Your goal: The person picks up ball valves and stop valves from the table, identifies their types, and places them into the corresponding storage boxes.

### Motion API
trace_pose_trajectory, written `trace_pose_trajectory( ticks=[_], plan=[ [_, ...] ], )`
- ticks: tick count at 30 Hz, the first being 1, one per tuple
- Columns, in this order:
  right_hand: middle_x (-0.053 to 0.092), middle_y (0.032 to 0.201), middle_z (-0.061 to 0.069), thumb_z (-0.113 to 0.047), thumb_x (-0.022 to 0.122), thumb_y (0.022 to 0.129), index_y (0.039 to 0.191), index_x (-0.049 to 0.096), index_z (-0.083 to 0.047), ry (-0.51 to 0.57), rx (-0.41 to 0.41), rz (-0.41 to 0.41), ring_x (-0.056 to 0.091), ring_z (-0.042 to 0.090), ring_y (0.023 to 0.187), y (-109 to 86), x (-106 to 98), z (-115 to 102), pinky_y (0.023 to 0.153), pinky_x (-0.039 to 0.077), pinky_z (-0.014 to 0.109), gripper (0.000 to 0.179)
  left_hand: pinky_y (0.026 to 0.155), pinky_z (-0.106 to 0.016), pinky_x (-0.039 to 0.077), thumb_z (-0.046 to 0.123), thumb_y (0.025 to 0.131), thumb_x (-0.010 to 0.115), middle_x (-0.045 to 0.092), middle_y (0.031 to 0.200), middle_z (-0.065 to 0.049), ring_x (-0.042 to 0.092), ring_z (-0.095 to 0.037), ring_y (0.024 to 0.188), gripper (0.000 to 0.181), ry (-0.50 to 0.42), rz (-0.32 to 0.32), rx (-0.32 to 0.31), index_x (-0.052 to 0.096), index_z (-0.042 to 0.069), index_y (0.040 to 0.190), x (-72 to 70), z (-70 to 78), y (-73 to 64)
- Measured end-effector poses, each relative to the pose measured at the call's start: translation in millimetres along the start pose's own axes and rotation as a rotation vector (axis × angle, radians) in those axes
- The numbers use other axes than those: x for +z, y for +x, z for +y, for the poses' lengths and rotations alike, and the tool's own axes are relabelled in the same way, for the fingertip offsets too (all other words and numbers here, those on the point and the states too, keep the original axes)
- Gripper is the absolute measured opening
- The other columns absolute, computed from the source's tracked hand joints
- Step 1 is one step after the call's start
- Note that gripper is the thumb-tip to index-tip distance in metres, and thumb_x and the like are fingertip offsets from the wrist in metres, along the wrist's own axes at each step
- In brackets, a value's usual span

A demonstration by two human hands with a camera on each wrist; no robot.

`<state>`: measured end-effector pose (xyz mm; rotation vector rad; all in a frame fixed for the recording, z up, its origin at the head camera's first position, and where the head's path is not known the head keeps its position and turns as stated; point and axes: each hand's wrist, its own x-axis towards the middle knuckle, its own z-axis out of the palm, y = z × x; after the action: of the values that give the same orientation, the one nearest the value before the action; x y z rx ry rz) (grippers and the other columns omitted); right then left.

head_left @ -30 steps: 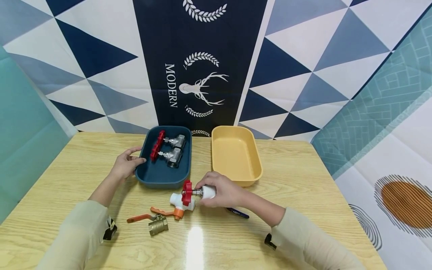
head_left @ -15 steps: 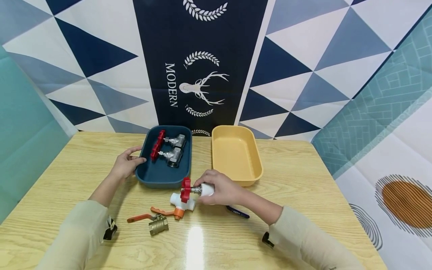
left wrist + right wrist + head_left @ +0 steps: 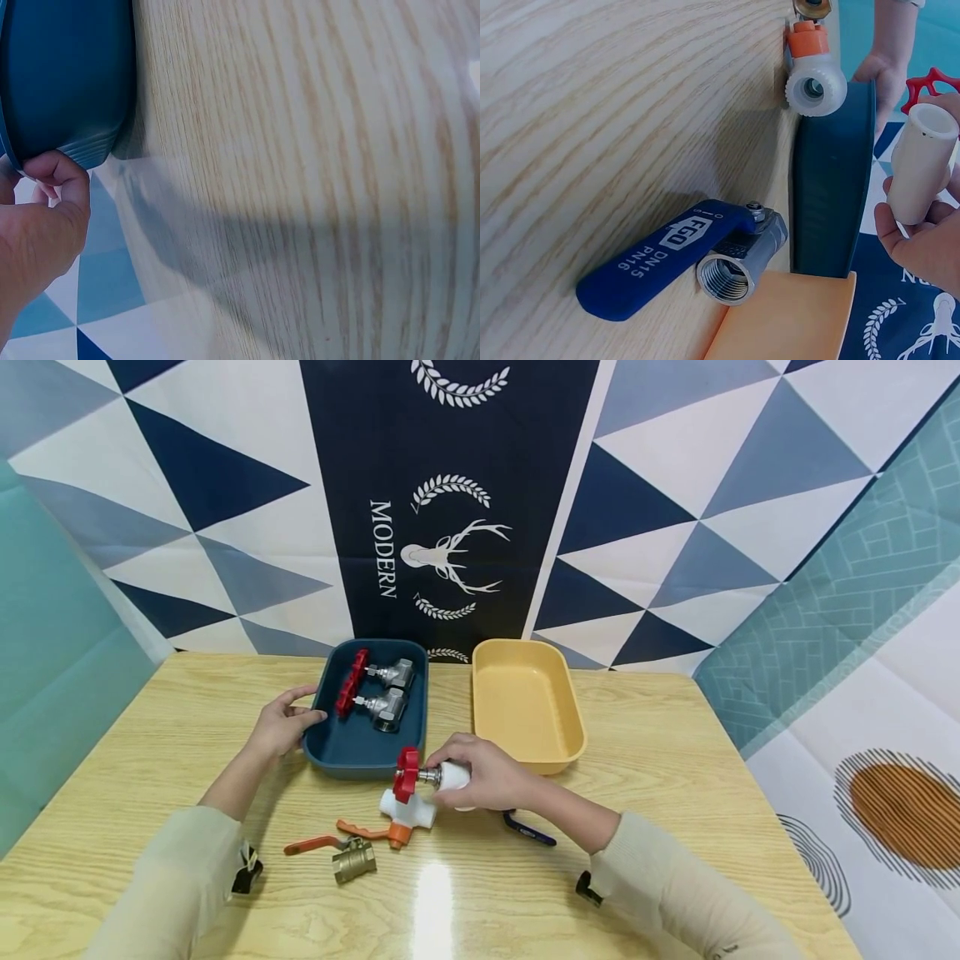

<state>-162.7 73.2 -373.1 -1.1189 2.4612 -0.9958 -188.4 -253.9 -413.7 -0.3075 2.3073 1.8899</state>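
Observation:
My right hand [image 3: 491, 777] holds a white plastic stop valve [image 3: 453, 775] with a red handwheel, raised over the table between the two bins. In the right wrist view the fingers curl round the valve's white pipe body [image 3: 922, 161], its open end showing. My left hand [image 3: 279, 724] pinches the left rim of the dark blue bin [image 3: 352, 750], thumb over the edge. Two metal valves [image 3: 388, 706] with red handwheels lie side by side in that bin. Below the held valve, a white plastic ball valve [image 3: 407, 811] with an orange handle lies on the table.
A yellow bin [image 3: 525, 710] stands right of the blue one. A brass ball valve [image 3: 354, 862] with a red-orange lever lies at the front left. A metal valve with a blue lever [image 3: 667, 255] lies beneath the right forearm. A patterned cloth backdrop rises behind the table.
My right hand has shifted slightly left and toward the blue bin with the white valve, uncovering more of the blue lever. The left hand stays at the rim.

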Motion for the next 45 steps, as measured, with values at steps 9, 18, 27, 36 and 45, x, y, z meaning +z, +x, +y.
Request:
trace_pose_trajectory(
  ticks=[9, 18, 27, 36, 45],
  plan=[
    [0.061, 0.103, -0.002, -0.026, 0.076, 0.076, 0.108, 0.067, -0.016, 0.014, 0.001, -0.006, 0.051, 0.010, 0.082, 5.5, 0, -1, 0.062, 0.046, 0.019, 0.034, 0.059, -0.022, 0.054, 0.011, 0.091, 0.058, 0.058, 0.080, 0.009, 0.064, -0.006, 0.068, 0.059, 0.001, 0.011, -0.002, 0.032, 0.006, 0.144, 1.0, -0.3, 0.9],
    [0.061, 0.104, -0.002, -0.024, 0.076, 0.076, 0.108, 0.067, -0.016, 0.026, 0.004, -0.018, 0.050, 0.010, 0.081, 16.1, 0, -6, 0.061, 0.047, 0.019, 0.034, 0.061, -0.022, 0.054, 0.012, 0.092, 0.058, 0.057, 0.081, 0.008, 0.063, -0.005, 0.068, 0.060, 0.010, 0.010, -0.003, 0.030, 0.006, 0.145, 1.9, -0.7, 0.5],
    [0.058, 0.105, 0.000, -0.025, 0.075, 0.077, 0.110, 0.066, -0.017, 0.041, 0.044, -0.032, 0.049, 0.012, 0.079, 24.3, 1, -8, 0.062, 0.046, 0.021, 0.034, 0.058, -0.021, 0.053, 0.011, 0.092, 0.058, 0.058, 0.078, 0.010, 0.063, -0.005, 0.067, 0.061, 0.004, 0.001, 0.005, 0.029, 0.006, 0.145, 1.4, -0.5, 0.2],
    [0.059, 0.104, 0.000, -0.023, 0.076, 0.077, 0.110, 0.066, -0.016, 0.035, 0.070, -0.013, 0.051, 0.012, 0.075, 32.0, 1, -2, 0.059, 0.046, 0.020, 0.035, 0.060, -0.021, 0.054, 0.012, 0.092, 0.057, 0.056, 0.081, 0.008, 0.063, -0.005, 0.068, 0.061, 0.000, 0.003, -0.004, 0.028, 0.007, 0.146, 1.8, 0.3, 1.9],
    [0.058, 0.104, 0.000, -0.024, 0.074, 0.079, 0.111, 0.065, -0.018, 0.045, 0.076, -0.026, 0.051, 0.011, 0.069, 38.4, 0, -2, 0.057, 0.046, 0.021, 0.034, 0.060, -0.021, 0.054, 0.012, 0.092, 0.058, 0.056, 0.081, 0.009, 0.062, -0.004, 0.067, 0.061, 0.009, 0.011, -0.009, 0.030, 0.007, 0.145, 2.7, 1.8, -1.1]
  ],
)
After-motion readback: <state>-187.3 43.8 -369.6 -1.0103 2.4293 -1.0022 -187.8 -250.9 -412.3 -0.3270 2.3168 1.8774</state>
